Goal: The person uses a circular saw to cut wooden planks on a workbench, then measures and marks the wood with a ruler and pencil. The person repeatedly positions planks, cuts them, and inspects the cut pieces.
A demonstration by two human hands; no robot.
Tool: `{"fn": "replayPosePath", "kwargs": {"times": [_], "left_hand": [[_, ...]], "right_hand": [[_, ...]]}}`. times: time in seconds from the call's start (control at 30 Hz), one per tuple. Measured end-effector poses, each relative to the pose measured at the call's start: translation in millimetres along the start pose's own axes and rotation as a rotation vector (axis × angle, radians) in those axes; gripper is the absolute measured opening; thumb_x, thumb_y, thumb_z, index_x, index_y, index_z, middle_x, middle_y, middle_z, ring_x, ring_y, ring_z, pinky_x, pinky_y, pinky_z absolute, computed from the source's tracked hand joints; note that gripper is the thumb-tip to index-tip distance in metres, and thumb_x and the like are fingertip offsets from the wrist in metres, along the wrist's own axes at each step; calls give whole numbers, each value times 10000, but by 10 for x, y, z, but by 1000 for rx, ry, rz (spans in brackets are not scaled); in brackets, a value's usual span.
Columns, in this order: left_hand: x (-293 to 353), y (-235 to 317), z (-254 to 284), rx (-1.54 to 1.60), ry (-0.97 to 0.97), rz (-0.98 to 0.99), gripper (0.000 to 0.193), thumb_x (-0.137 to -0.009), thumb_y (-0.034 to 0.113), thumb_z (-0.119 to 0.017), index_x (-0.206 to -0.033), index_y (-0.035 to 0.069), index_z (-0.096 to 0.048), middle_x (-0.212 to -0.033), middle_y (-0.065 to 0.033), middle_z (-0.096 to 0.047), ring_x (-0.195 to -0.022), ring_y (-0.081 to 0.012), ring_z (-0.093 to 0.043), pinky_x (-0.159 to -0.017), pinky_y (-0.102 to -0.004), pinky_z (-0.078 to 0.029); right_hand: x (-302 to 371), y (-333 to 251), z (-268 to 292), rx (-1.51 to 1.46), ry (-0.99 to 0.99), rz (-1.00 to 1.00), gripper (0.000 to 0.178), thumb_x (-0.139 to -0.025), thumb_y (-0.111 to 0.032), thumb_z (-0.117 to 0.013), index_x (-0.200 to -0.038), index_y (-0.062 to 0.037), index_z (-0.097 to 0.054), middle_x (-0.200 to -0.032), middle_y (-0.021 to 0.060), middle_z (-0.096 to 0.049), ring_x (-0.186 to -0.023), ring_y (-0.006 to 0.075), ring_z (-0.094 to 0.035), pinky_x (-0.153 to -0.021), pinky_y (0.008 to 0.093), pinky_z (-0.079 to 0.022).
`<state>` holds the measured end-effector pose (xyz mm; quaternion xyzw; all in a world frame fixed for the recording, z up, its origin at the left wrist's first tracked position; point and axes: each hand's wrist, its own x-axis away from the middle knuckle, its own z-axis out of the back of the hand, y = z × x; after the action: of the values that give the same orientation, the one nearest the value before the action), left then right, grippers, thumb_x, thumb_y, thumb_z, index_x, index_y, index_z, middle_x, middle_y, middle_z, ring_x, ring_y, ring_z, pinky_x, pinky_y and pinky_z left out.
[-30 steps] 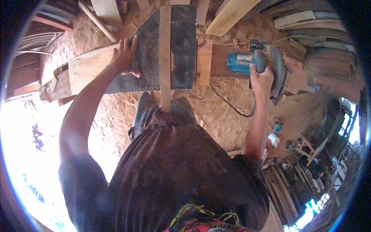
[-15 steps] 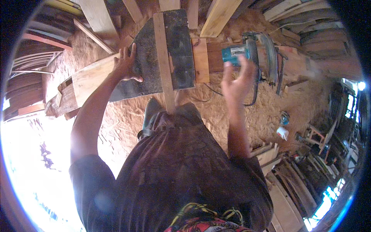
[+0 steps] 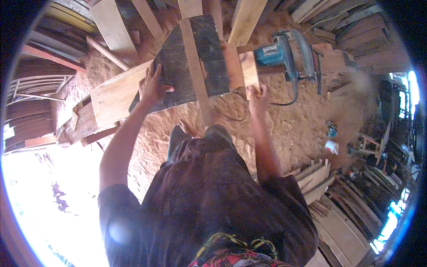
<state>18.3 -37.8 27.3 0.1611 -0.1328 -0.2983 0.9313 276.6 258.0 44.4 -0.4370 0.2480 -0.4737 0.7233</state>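
Note:
My left hand (image 3: 155,90) lies with spread fingers on the left edge of a dark, angled board (image 3: 171,66). A narrow wooden strip (image 3: 193,62) crosses that board, its near end reaching toward my body. In my right hand (image 3: 259,99) is the near end of a short, pale piece of wood (image 3: 250,73), pinched by the fingers. This piece stands out beside a reddish wooden block (image 3: 233,66) at the dark board's right edge. Just right of it rests a teal circular saw (image 3: 278,55), close to the hand but not held.
A pale plank (image 3: 116,95) extends left beneath the dark board. Sawdust (image 3: 275,138) covers the ground. Several planks (image 3: 111,31) lean at the back. On the right are a white container (image 3: 332,147) and stacked boards (image 3: 316,178). The saw's cord (image 3: 284,103) loops nearby.
My right hand has moved from near the saw toward the left and now grips the short pale piece of wood. My left hand stays on the dark board.

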Motion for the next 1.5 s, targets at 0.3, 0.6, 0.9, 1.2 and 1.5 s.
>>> {"fn": "replayPosePath", "kwargs": {"times": [0.3, 0.6, 0.9, 1.2, 1.5], "left_hand": [[766, 370, -643, -7, 239, 3, 571, -1036, 296, -554, -1541, 66, -424, -1668, -152, -301, -1544, -335, -276, -1222, -542, -213], [1866, 37, -1033, 205, 103, -229, 478, -978, 222, -645, -1419, 48, -580, -1473, -178, -557, -1392, -305, -509, -1122, -438, -387], [2245, -379, -728, 593, 307, 85, 310, -969, 113, -659, -1269, 34, -671, -1066, -160, -723, -991, -328, -706, -897, -444, -551], [1518, -344, -138, 248, 398, -51, 447, -928, 209, -724, -1334, 64, -605, -1216, -199, -646, -1141, -404, -615, -954, -482, -500], [802, -121, -334, -138, 153, -283, 1103, -760, 274, -869, -1647, 164, -222, -1686, -159, -226, -1556, -327, -215, -1144, -543, -259]], "right_hand": [[1075, -1399, -619, -224, -490, 434, 327, -982, -327, -671, -1140, -49, -603, -978, 121, -681, -822, 266, -692, -718, 389, -563], [1877, -1605, -954, -292, -866, 713, 456, -892, -277, -788, -1240, -30, -628, -1144, 182, -685, -1041, 356, -688, -900, 436, -552], [1049, -213, -804, 187, -800, -134, 547, -868, -513, -784, -984, 10, -675, -834, 135, -716, -766, 280, -706, -730, 424, -556], [1228, -219, 44, -48, -274, -176, 400, -876, -365, -813, -1003, 9, -749, -822, 31, -707, -717, 113, -651, -673, 308, -527], [952, -709, 2022, -244, 658, -53, 199, -886, -202, -825, -873, -30, -725, -734, 46, -679, -575, 105, -594, -513, 303, -470]]}}
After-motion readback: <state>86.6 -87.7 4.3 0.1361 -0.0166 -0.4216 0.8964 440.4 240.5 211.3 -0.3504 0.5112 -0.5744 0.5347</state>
